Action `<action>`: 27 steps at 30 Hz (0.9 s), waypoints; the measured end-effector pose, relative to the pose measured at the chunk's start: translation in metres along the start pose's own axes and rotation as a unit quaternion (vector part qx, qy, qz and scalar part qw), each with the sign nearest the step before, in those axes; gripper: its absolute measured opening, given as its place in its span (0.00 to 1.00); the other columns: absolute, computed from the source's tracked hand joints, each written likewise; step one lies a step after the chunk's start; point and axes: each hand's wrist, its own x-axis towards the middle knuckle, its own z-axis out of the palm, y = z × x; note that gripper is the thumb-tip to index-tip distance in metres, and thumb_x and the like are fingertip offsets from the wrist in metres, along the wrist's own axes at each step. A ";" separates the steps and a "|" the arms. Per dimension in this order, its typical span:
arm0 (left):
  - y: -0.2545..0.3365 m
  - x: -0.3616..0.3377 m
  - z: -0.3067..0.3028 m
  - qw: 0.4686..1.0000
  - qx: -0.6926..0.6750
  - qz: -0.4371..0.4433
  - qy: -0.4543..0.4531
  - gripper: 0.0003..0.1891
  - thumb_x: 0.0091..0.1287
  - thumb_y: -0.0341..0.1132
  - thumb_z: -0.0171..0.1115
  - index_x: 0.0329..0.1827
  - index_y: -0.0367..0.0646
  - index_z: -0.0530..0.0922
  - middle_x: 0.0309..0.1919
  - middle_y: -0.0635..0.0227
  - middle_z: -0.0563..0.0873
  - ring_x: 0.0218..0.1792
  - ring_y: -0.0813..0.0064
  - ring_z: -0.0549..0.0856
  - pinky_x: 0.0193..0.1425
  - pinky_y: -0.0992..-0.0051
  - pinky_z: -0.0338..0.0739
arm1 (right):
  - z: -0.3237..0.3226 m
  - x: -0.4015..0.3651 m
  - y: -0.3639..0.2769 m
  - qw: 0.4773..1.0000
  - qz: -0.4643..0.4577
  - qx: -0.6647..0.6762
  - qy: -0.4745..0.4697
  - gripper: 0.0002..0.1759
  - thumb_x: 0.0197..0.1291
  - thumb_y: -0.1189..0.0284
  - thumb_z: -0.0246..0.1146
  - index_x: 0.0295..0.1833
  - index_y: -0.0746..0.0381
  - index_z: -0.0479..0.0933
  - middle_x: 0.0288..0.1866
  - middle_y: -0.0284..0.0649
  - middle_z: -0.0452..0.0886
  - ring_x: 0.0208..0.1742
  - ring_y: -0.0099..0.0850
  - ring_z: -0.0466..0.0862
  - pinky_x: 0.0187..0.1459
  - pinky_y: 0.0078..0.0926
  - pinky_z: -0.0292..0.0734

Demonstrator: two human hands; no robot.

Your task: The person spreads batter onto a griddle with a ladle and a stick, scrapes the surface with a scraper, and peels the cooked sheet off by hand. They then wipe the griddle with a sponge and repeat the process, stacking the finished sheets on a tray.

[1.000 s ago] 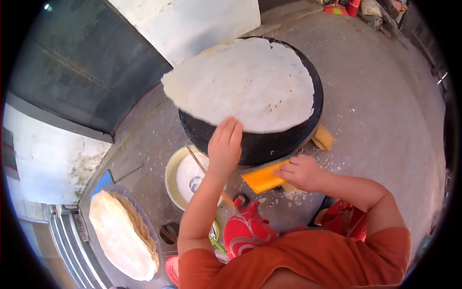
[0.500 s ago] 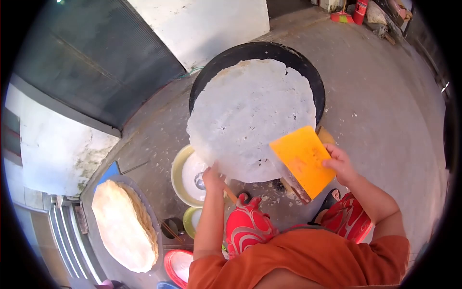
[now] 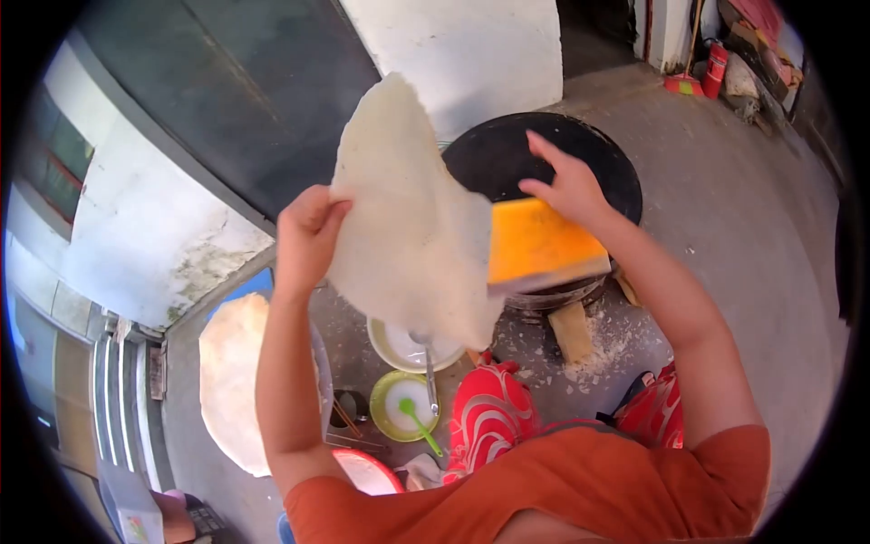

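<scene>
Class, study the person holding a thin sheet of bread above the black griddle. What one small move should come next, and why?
Probably swing the sheet left and down onto the stack. It hangs clear of the griddle, gripped at its edge by the left hand and propped on the orange scraper in the right hand; similar sheets are piled there.

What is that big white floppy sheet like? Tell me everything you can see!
The white sheet is a very thin, wide flatbread, pale and dry-looking, with uneven edges. It is held up in the air, hanging limp and curved, in front of the black griddle and above the white bowl on the ground. The left hand grips its left edge, and the orange scraper in the right hand touches its right side.
</scene>
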 end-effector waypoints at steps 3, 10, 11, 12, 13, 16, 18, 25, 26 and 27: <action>0.030 -0.028 -0.048 0.998 0.051 0.040 0.018 0.02 0.57 0.21 0.57 0.32 0.35 0.76 0.23 0.69 0.76 0.27 0.78 0.74 0.33 0.83 0.68 | 0.025 0.053 -0.029 0.997 -0.012 -0.041 0.057 0.42 0.43 0.67 0.69 0.66 0.54 0.58 0.57 0.44 0.72 0.51 0.38 0.76 0.50 0.25 0.70; -0.060 -0.092 -0.131 0.984 0.106 -0.089 0.111 0.04 0.56 0.23 0.57 0.34 0.36 0.78 0.23 0.69 0.79 0.28 0.82 0.76 0.35 0.81 0.70 | 0.096 0.106 -0.092 0.985 -0.163 0.008 -0.047 0.08 0.47 0.68 0.62 0.35 0.56 0.78 0.46 0.40 0.78 0.44 0.39 0.78 0.44 0.30 0.72; -0.087 -0.098 -0.146 0.974 0.105 -0.127 0.157 0.06 0.56 0.24 0.57 0.36 0.38 0.79 0.23 0.69 0.79 0.28 0.82 0.76 0.35 0.81 0.70 | 0.101 0.109 -0.113 0.983 -0.172 0.004 -0.064 0.05 0.49 0.67 0.60 0.29 0.56 0.79 0.41 0.39 0.80 0.41 0.38 0.79 0.41 0.31 0.72; -0.104 -0.103 -0.165 0.960 0.105 -0.164 0.202 0.08 0.56 0.25 0.58 0.38 0.39 0.80 0.23 0.69 0.80 0.28 0.82 0.76 0.35 0.80 0.71 | 0.107 0.115 -0.133 0.974 -0.221 0.019 -0.035 0.06 0.49 0.67 0.60 0.31 0.55 0.78 0.37 0.39 0.80 0.38 0.38 0.79 0.39 0.32 0.72; -0.109 -0.109 -0.188 0.944 0.158 -0.189 0.218 0.09 0.56 0.25 0.57 0.39 0.40 0.81 0.24 0.68 0.81 0.28 0.82 0.77 0.35 0.80 0.71 | 0.111 0.120 -0.157 0.962 -0.270 0.037 -0.005 0.06 0.49 0.66 0.59 0.32 0.55 0.78 0.33 0.38 0.80 0.36 0.38 0.78 0.38 0.32 0.72; -0.117 -0.129 -0.266 0.925 0.157 -0.174 0.300 0.11 0.56 0.23 0.53 0.39 0.39 0.82 0.26 0.69 0.82 0.29 0.82 0.78 0.36 0.80 0.72 | 0.106 0.116 -0.247 0.925 -0.363 0.081 0.078 0.08 0.51 0.66 0.59 0.35 0.56 0.78 0.34 0.39 0.80 0.37 0.38 0.79 0.37 0.32 0.73; -0.069 -0.151 -0.288 0.901 0.104 -0.101 0.408 0.13 0.56 0.20 0.50 0.41 0.37 0.81 0.30 0.69 0.83 0.32 0.81 0.79 0.39 0.80 0.73 | 0.108 0.099 -0.290 0.911 -0.388 0.111 0.089 0.08 0.52 0.66 0.58 0.36 0.56 0.78 0.35 0.39 0.80 0.37 0.38 0.79 0.37 0.31 0.73; -0.037 -0.349 -0.261 0.790 0.426 -0.013 0.442 0.19 0.53 0.13 0.50 0.47 0.36 0.76 0.48 0.59 0.79 0.51 0.67 0.78 0.55 0.73 0.71 | 0.202 -0.014 -0.317 0.881 -0.390 0.263 -0.046 0.09 0.51 0.71 0.61 0.39 0.51 0.80 0.50 0.38 0.77 0.40 0.37 0.80 0.41 0.29 0.76; -0.054 -0.379 -0.245 0.786 0.398 -0.049 0.470 0.19 0.48 0.11 0.49 0.43 0.35 0.78 0.47 0.58 0.80 0.52 0.65 0.77 0.57 0.70 0.70 | 0.220 -0.032 -0.308 0.890 -0.356 0.259 -0.118 0.12 0.51 0.72 0.61 0.43 0.51 0.79 0.52 0.39 0.76 0.40 0.37 0.80 0.41 0.27 0.76; -0.063 -0.407 -0.230 0.786 0.424 -0.101 0.438 0.20 0.46 0.11 0.50 0.41 0.35 0.78 0.44 0.58 0.80 0.52 0.61 0.77 0.58 0.68 0.69 | 0.234 -0.048 -0.298 0.894 -0.320 0.253 -0.188 0.15 0.51 0.73 0.62 0.47 0.50 0.78 0.54 0.39 0.75 0.39 0.36 0.81 0.41 0.25 0.75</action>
